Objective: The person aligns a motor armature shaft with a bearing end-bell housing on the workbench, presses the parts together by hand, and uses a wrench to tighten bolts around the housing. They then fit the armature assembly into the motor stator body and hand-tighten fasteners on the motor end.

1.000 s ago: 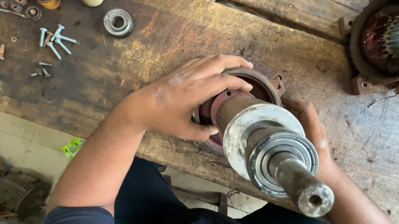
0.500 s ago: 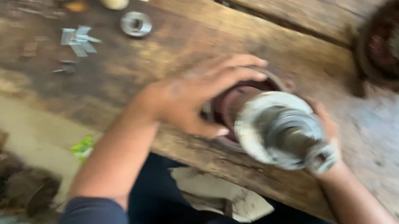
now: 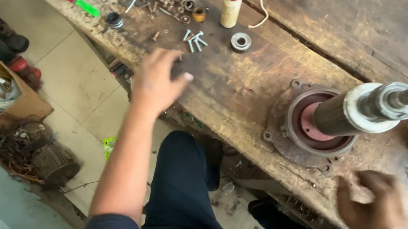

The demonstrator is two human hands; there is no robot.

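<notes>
Head view: our left hand [image 3: 157, 80] spread, empty, screws [image 3: 192, 40] just ahead; right hand [image 3: 378, 203] blurred, loosely curled, empty, nearer shaft [image 3: 376, 108], which stands tilted up-right beyond it.

Soft daylight fills the scene, and the wooden bench [image 3: 254, 79] looks bright with only weak shadows. A little shine sits on the metal shaft [image 3: 381, 108]. The right hand [image 3: 374, 204] is very blurry, the left hand [image 3: 157, 79] is a bit blurry, and the small parts far away look sharp.
</notes>
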